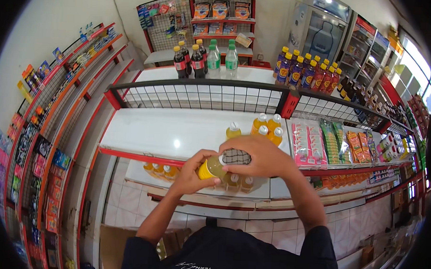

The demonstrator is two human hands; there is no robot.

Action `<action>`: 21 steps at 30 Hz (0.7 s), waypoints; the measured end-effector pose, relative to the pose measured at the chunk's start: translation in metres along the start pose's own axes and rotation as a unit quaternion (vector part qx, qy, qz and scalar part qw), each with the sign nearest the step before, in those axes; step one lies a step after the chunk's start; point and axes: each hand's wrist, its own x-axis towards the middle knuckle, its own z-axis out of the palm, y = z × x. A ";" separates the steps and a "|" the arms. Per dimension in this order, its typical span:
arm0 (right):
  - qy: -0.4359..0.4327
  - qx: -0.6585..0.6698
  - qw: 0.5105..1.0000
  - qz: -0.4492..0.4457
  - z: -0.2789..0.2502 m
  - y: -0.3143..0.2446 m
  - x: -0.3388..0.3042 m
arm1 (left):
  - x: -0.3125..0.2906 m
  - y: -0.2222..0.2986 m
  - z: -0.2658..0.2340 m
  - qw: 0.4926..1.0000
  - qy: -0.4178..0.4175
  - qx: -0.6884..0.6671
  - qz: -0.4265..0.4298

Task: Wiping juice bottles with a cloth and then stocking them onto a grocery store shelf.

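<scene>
A plastic drink bottle (214,167) with pale yellow contents, a yellow label and a white cap is held tilted in front of the white shelf. My left hand (189,175) is closed around its labelled part. At the cap end, my right hand (268,155) grips a grey checked cloth (236,157), which lies against or very near the cap. Just beyond my right hand stand a similar pale yellow bottle (233,131) and several orange drink bottles (274,135); my hand partly hides them.
The white shelf (148,127) has a red front edge and a black wire divider (203,95) behind. Snack packets (309,141) lie at its right. More bottles (162,171) stand on the tier below. Cola bottles (198,61) and purple-labelled bottles (295,70) stand beyond the divider.
</scene>
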 end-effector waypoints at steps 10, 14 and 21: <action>0.041 -0.228 0.973 0.006 -0.050 0.033 0.106 | 0.144 -0.002 -0.092 0.975 -0.057 0.191 0.101; -0.014 -0.298 0.951 0.080 -0.051 0.062 0.123 | 0.179 -0.024 -0.092 0.969 -0.129 0.198 0.073; -0.079 -0.309 0.932 0.172 -0.040 0.110 0.122 | 0.207 -0.061 -0.082 0.960 -0.253 0.112 -0.027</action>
